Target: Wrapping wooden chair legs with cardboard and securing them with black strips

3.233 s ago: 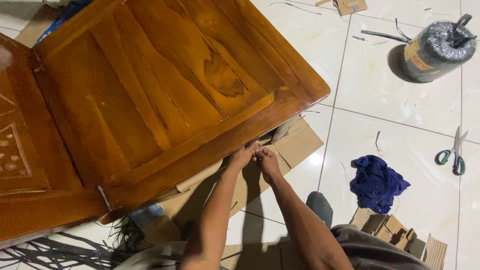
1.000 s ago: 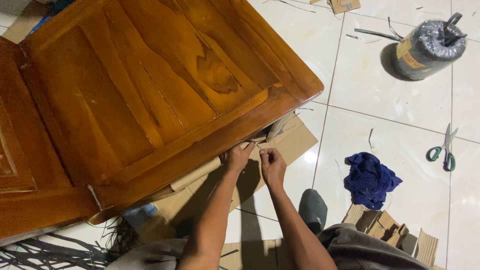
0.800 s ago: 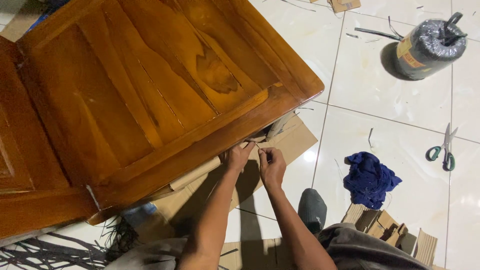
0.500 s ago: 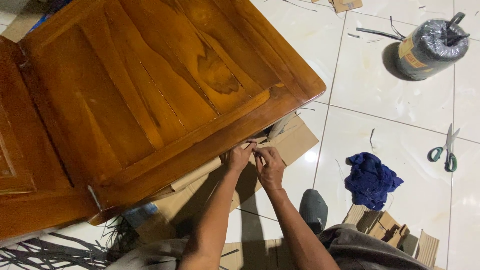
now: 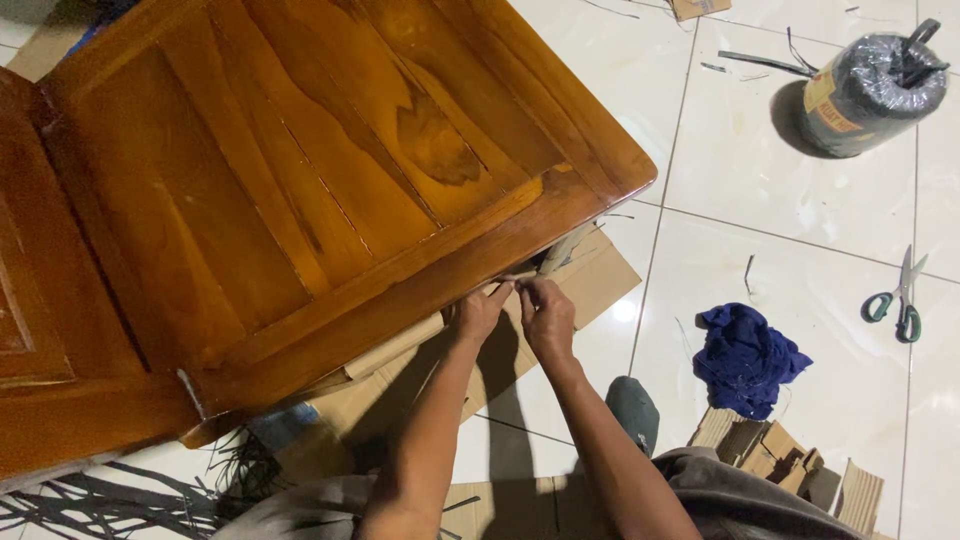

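The left hand and the right hand sit close together, right at the near edge of the big brown wooden panel. The fingers of both hands are pressed together at the tips, and the tips almost touch each other. They seem to pinch something very thin, like a strip or string, but it is too small to tell what it is. Under the hands lies flat brown cardboard, which goes under the wooden panel. The panel lies flat and fills the left and far part of the scene. On the white tile floor, to the right of the hands, is a crumpled blue cloth. Farther right lie scissors with green handles. Far away on the right is a big grey roll. Small cardboard pieces sit near the person, just below the cloth. Black strips lie on the floor at the near left.
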